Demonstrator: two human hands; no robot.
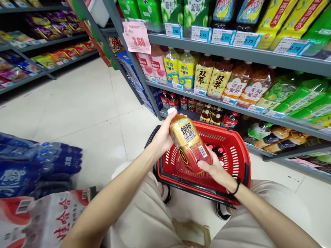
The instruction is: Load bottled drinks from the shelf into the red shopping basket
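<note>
A drink bottle (189, 139) with a gold and red label and a white cap is tilted above the basket, held between both hands. My left hand (165, 132) grips its neck end, just below the cap. Around its base close the fingers of my right hand (214, 168), with the thumb on the label near the barcode. Below the bottle, a red shopping basket (239, 151) with black handles rests on the floor between my legs. Inside it are several bottles with dark or red caps (220, 150), partly hidden by my right hand and the held bottle.
Ahead, a grey shelf rack (196, 38) carries rows of drink bottles with price tags; more bottles stand on its bottom level. At left on the floor are blue-wrapped water packs (51, 158) and a red-white pack (49, 220). Snack shelves (46, 65) stand across the tiled aisle.
</note>
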